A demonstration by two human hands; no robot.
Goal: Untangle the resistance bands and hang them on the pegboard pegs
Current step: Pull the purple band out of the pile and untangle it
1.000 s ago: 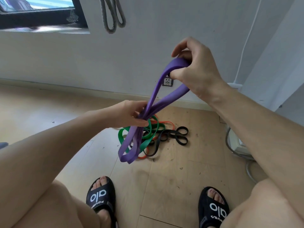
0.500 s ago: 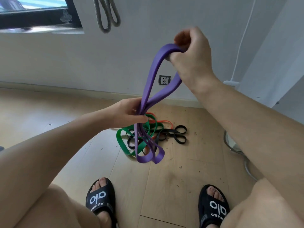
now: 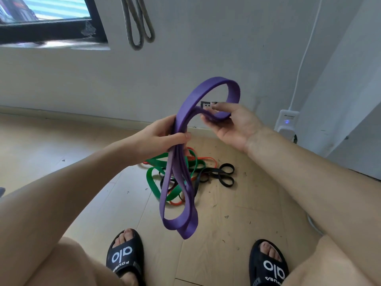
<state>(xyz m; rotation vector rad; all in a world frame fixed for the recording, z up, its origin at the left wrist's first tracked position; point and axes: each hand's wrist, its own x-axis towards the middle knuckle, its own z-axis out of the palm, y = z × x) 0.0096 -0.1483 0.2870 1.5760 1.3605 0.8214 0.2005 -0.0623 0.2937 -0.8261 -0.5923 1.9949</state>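
Purple band (image 3: 181, 141) held at mid-height, clear of floor, folded into several loops. Left hand (image 3: 165, 139) clenched round gathered strands at the fold; lower loops hanging free below. Right hand (image 3: 231, 124) palm-up, fingers loosely extended under the upper loop, supporting rather than clamping. Judged soft, light, rubbery and springy; flat strap liable to twist and cling to itself, unlikely to slip from a dry grip. Best taken at the loop's top bend, strands spread apart before hanging. Remaining tangle (image 3: 185, 172) of green, orange and black bands lying on floor (image 3: 92, 182) beyond the purple loops, still knotted together. Grey band (image 3: 138, 23) hanging on far wall (image 3: 206, 48), upper left; its support out of view. Flooring pale wood planks, scattered with small debris. Window (image 3: 47, 19) far left; socket (image 3: 206, 104) low on wall behind the hands; white adapter (image 3: 287, 122) with cable at right. Black slippers (image 3: 123, 259) near.
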